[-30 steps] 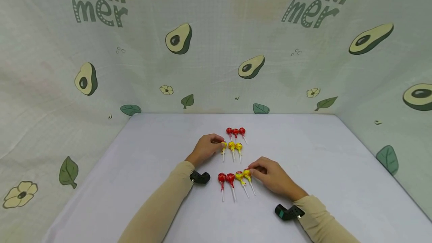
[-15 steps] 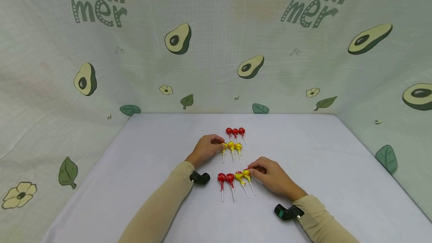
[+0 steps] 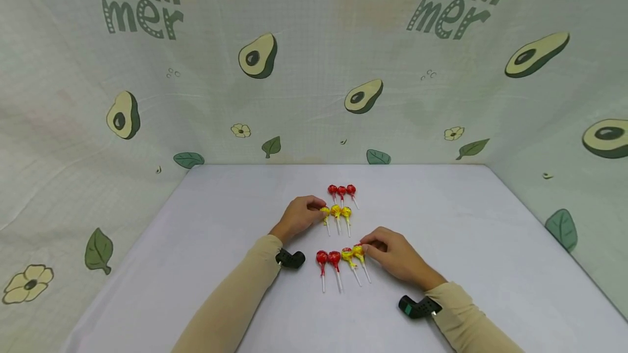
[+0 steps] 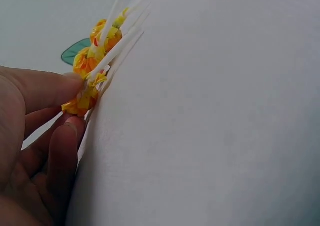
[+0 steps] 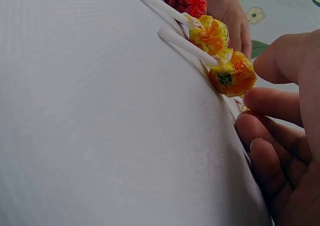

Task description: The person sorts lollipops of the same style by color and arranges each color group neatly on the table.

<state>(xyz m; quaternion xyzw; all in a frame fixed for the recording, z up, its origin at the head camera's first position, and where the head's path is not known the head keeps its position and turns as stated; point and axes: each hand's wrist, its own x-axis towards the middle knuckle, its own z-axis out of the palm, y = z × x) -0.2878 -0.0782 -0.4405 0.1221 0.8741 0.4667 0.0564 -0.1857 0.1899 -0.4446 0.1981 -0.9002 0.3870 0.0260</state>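
Ten wrapped lollipops lie in three rows on the white cloth-covered surface (image 3: 441, 217), each a small round head in crinkled foil on a thin white stick. Far row: three red lollipops (image 3: 341, 190), side by side. Middle row: three yellow lollipops (image 3: 336, 212). Near row: two red ones (image 3: 327, 258) at the left, two yellow ones at the right.

Left hand (image 3: 297, 215): fingers curled, thumb and fingertips pinching the leftmost yellow lollipop (image 4: 82, 100) of the middle row at its head; wrapper is crumpled yellow-orange foil, stick runs past the fingers.

Right hand (image 3: 394, 255): fingers bent, fingertips at the rightmost yellow lollipop (image 5: 231, 74) of the near row; wrist view shows thumb and forefinger close on either side of the head, but I cannot tell whether they touch it.

Backdrop: thin fabric (image 3: 147, 97) printed with avocados, leaves, flowers.
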